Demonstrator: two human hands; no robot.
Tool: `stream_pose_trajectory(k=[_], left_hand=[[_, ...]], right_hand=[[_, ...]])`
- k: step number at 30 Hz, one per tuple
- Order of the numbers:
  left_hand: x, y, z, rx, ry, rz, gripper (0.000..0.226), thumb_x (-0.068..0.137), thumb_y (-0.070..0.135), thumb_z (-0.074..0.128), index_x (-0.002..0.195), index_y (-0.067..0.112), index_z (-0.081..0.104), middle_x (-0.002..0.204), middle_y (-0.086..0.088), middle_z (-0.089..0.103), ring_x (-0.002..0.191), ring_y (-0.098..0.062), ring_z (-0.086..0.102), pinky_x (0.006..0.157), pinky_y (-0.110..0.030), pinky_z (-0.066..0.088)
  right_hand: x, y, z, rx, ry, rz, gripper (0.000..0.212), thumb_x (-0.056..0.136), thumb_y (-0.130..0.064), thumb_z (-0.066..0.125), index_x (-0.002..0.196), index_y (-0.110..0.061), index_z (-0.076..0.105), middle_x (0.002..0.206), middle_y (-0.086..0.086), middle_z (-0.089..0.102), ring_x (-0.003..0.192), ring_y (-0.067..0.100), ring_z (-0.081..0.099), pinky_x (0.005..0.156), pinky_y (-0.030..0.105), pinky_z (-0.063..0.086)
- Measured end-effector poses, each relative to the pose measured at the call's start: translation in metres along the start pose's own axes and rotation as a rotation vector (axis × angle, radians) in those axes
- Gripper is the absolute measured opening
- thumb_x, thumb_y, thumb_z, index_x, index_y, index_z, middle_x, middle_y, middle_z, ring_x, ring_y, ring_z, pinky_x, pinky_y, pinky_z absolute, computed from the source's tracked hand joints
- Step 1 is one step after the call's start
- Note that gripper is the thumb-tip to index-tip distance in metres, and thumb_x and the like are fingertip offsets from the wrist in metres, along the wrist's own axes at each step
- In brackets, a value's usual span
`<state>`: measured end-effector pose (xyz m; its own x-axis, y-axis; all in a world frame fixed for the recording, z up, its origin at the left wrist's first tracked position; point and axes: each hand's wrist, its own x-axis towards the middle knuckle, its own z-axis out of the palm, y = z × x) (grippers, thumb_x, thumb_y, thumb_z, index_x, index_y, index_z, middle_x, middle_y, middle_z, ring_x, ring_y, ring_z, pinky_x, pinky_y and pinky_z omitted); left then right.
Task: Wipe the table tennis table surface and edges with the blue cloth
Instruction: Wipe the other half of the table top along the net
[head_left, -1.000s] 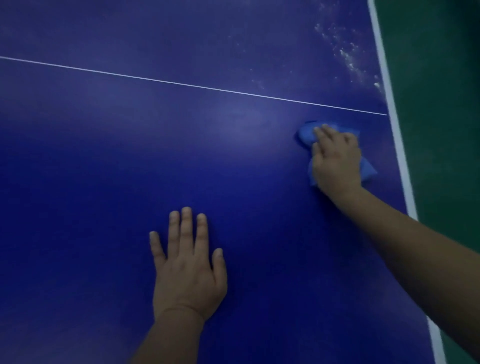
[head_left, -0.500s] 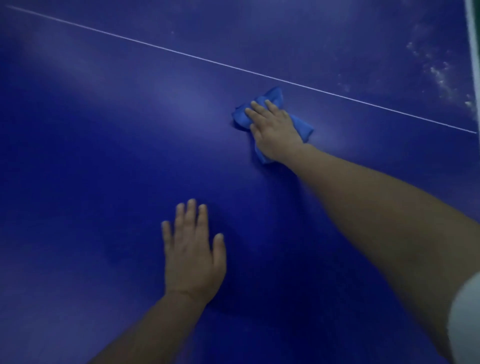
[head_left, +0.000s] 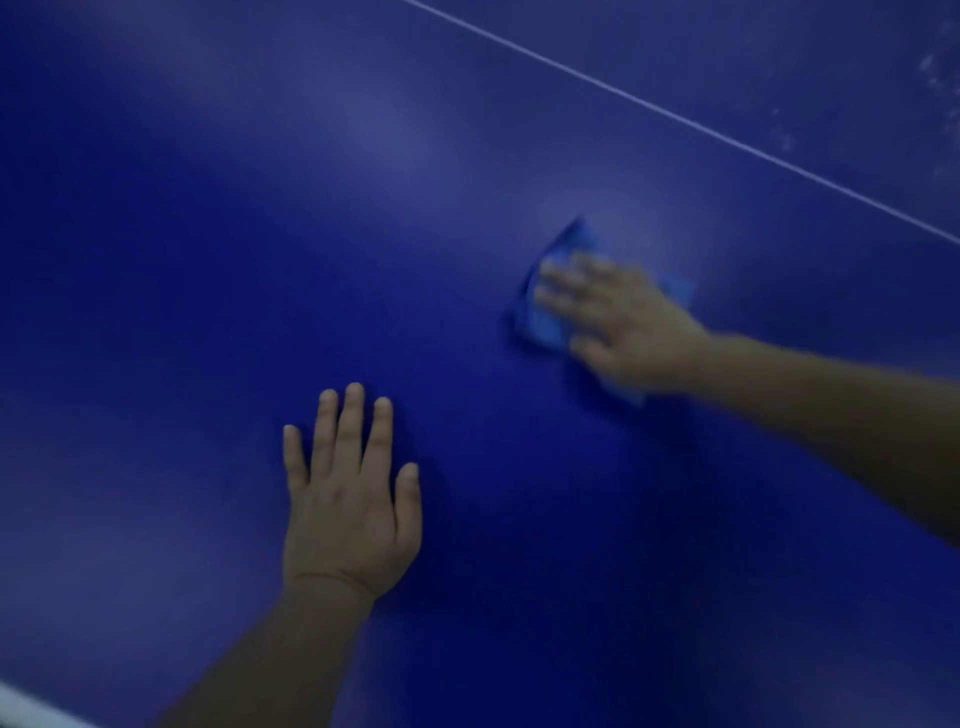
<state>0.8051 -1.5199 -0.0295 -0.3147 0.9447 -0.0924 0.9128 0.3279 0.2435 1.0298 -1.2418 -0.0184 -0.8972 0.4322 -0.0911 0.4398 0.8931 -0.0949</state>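
Evidently mid-wipe: right hand (head_left: 631, 332) pressed flat over cloth (head_left: 545, 317), fingers blurred, seemingly spread on top rather than curled round, so grip apparently just pressure, to drag the cloth across the table (head_left: 208, 260). Left hand (head_left: 348, 514) flat and relaxed, holding nothing, nearer and to the left, probably bracing the reach. Cloth well right of centre, near side of white line (head_left: 675, 117); specks (head_left: 935, 73) at far right probably unwiped.

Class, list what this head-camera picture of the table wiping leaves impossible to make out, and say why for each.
1. Right hand: motion blur hides how its fingers lie on the blue cloth.
2. Cloth: mostly covered by that hand, so its full shape is unknown.
3. Whitish specks: cut by the right frame edge, too faint to identify.
4. Table edges: almost wholly out of frame.
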Motion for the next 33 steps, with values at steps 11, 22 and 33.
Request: stream_pose_trajectory(k=[11, 22, 33], left_hand=[[0.000, 0.001, -0.001, -0.044, -0.017, 0.006, 0.067, 0.101, 0.046, 0.020, 0.157, 0.010, 0.030, 0.167, -0.014, 0.019, 0.156, -0.029, 0.004, 0.124, -0.058, -0.002], [-0.001, -0.001, -0.013, -0.110, -0.100, 0.020, 0.071, 0.096, 0.055, 0.023, 0.160, 0.024, 0.023, 0.170, -0.009, 0.001, 0.156, -0.023, -0.011, 0.122, -0.050, -0.016], [-0.148, 0.003, -0.007, -0.238, -0.056, 0.366, 0.062, 0.096, 0.038, 0.033, 0.148, 0.007, 0.046, 0.162, -0.018, 0.030, 0.152, -0.035, 0.021, 0.123, -0.058, 0.008]], right_hand=[[-0.086, -0.188, 0.020, 0.043, -0.066, -0.138, 0.054, 0.100, -0.047, 0.037, 0.153, -0.035, 0.036, 0.165, -0.002, 0.025, 0.153, 0.037, 0.012, 0.120, 0.062, 0.008], [-0.088, -0.172, 0.021, 0.153, 0.121, 0.915, 0.057, 0.100, -0.048, 0.033, 0.155, -0.040, 0.029, 0.166, -0.009, 0.018, 0.155, 0.029, 0.007, 0.120, 0.062, 0.007], [-0.233, -0.398, 0.066, 0.156, 0.186, 0.700, 0.046, 0.099, -0.044, 0.048, 0.144, -0.034, 0.053, 0.158, -0.004, 0.040, 0.150, 0.031, 0.026, 0.119, 0.059, 0.018]])
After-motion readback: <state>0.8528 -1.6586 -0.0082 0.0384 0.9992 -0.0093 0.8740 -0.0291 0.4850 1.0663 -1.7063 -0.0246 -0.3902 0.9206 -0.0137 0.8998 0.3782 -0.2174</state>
